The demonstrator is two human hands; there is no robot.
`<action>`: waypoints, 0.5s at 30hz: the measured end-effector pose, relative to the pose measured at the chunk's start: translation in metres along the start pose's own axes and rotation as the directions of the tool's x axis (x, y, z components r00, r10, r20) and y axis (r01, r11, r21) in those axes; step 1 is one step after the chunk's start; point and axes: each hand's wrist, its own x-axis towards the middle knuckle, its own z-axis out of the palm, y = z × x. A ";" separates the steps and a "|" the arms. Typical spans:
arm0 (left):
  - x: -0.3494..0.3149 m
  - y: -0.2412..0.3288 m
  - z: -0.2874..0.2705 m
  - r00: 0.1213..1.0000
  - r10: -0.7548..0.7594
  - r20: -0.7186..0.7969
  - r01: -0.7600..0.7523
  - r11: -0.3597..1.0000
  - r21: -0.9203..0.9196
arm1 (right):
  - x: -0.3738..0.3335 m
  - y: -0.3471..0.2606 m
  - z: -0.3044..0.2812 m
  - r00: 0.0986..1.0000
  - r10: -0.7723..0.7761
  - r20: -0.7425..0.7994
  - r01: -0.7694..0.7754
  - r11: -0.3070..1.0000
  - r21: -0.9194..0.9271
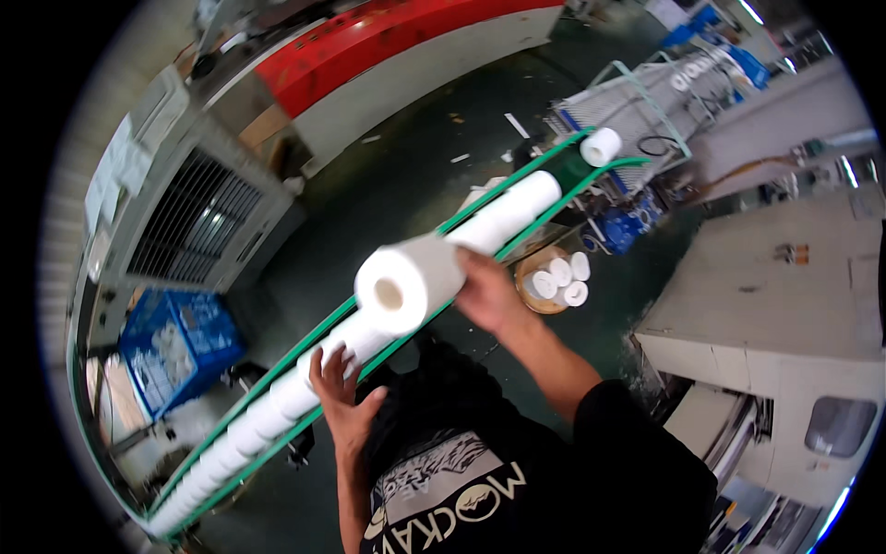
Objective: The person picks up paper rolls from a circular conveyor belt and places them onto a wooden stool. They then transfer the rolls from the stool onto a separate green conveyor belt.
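A white paper roll [420, 277] is raised over the narrow conveyor, with the brown hole of its core turned up toward me. My right hand [489, 291] grips this roll at its right end, the fingers partly hidden behind it. Nearer to me, my left hand [349, 399] has its fingers spread and is empty, beside the line of rolls. White paper rolls [263, 415] lie end to end along the conveyor below left, and more rolls [508, 214] continue beyond the raised one. At the far end one roll [600, 146] sits apart from the others.
Green rails [305, 362] edge the conveyor, which crosses diagonally. A round container [544, 307] with several rolls stands on the floor at right. A blue crate [180, 346] and vented machine [198, 217] are left, a red-and-white machine [369, 55] behind, a beige machine [766, 286] right.
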 end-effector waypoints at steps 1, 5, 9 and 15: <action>-0.005 -0.013 -0.016 0.992 -0.111 0.055 0.111 0.994 0.005 | 0.009 -0.034 -0.025 0.991 -0.124 -0.052 0.121 0.991 -0.049; -0.028 -0.063 -0.066 0.967 -0.248 0.057 0.228 0.945 0.236 | 0.033 -0.192 -0.143 0.806 -0.547 -0.224 0.382 0.772 -0.509; -0.066 -0.099 -0.123 0.944 -0.331 -0.006 0.305 0.861 0.408 | 0.051 -0.286 -0.211 0.660 -0.691 -0.294 0.150 0.505 -0.850; -0.153 -0.155 -0.200 0.656 -0.676 -0.336 0.710 0.703 -0.027 | 0.102 -0.283 -0.234 0.712 -0.631 -0.307 -0.125 0.316 -0.940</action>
